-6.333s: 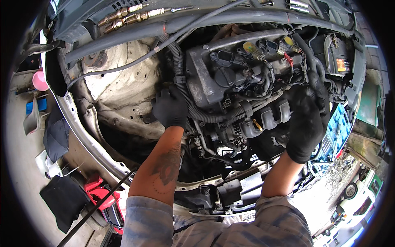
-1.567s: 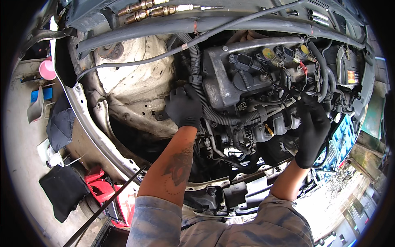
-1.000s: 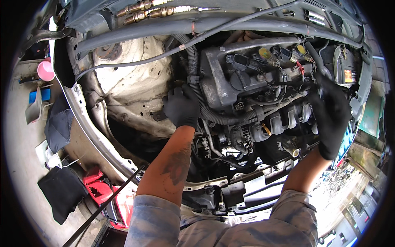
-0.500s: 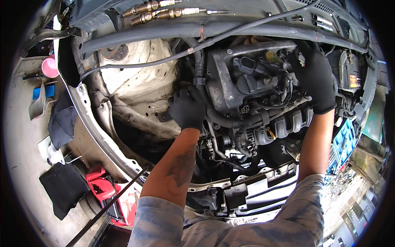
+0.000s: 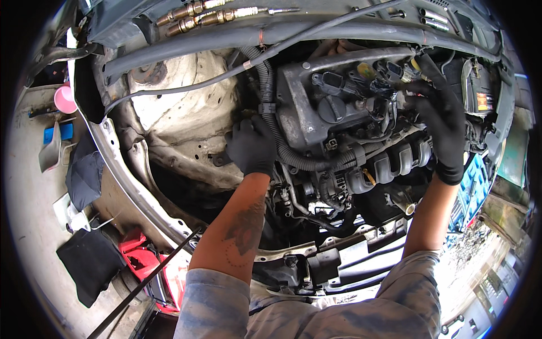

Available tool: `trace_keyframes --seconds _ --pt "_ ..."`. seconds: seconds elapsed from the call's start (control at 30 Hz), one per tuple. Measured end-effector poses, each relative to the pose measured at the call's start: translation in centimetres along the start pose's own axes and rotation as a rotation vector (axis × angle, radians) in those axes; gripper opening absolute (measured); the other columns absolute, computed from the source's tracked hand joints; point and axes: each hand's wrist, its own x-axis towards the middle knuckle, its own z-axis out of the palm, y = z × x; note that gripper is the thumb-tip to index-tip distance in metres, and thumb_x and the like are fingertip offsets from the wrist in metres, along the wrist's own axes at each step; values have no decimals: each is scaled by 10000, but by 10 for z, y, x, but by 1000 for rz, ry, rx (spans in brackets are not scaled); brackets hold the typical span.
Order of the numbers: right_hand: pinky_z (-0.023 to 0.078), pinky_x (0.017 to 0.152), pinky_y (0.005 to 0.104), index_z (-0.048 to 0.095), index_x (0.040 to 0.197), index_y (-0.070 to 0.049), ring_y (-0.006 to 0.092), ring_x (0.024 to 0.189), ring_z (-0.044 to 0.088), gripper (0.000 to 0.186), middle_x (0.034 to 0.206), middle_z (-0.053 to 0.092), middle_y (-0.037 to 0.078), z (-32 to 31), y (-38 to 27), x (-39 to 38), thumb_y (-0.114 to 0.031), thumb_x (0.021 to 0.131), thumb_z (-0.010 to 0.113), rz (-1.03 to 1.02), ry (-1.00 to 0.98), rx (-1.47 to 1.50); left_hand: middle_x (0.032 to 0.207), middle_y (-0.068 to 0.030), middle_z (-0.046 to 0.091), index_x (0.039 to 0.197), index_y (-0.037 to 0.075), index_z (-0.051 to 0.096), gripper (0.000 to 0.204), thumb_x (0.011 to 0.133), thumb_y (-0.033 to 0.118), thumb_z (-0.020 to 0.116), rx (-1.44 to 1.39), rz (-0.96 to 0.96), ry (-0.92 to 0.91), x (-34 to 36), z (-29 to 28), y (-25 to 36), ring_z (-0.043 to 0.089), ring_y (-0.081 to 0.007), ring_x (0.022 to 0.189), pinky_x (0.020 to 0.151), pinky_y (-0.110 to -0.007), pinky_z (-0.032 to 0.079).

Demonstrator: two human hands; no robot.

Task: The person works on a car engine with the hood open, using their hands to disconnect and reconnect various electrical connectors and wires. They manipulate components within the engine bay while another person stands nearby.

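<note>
My left hand (image 5: 251, 147), in a black glove, has curled fingers at the engine bay's left side, beside a corrugated harness (image 5: 266, 85); whatever lies under them is hidden. My right hand (image 5: 443, 138), also gloved, reaches among the wires and connectors at the right end of the dark valve cover (image 5: 300, 121); its fingers are dark and blurred, so their grip is unclear. The cover carries ignition coils (image 5: 330, 83) with yellow and black tops and a round oil cap (image 5: 332, 112). A thin grey hose (image 5: 197, 85) crosses above my left hand.
Spark plugs (image 5: 217, 18) and metal sockets (image 5: 435, 24) lie along the top ledge. A battery (image 5: 480, 99) sits right, a blue tool case (image 5: 474, 186) below it. A pale strut tower (image 5: 180, 99) fills the left bay. A black rod (image 5: 147, 279) slants lower left, near a red object (image 5: 141, 254).
My right hand rose from beside the intake to cover the rightmost coils, then dropped slightly, uncovering part of them. My left hand stays by the harness.
</note>
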Motion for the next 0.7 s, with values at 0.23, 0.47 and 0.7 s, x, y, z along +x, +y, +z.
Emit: trace_keyframes --seconds 0.23,0.47,0.7 --pt "452 1109 516 578 1439 -114 357 1324 560 749 1435 597 156 19 21 -11 -159 737 836 -113 -220 -865 907 -175 721 835 38 692 338 974 310 548 36 -14 -44 -1 2 -1 658 -448 860 705 -558 529" --pt "378 1143 543 473 1541 -136 434 1350 492 850 1407 589 204 53 15 -4 -233 765 807 -198 -324 -1027 925 -175 724 848 35 699 355 983 321 537 35 -12 -48 0 1 -2 660 -444 873 726 -557 533" --pt "470 1046 515 450 1555 -135 470 1235 558 858 1355 585 256 51 50 12 -163 776 809 -251 -358 -817 796 -217 715 841 40 715 393 991 341 511 -3 -36 -59 1 2 0 661 -480 839 804 -579 514"
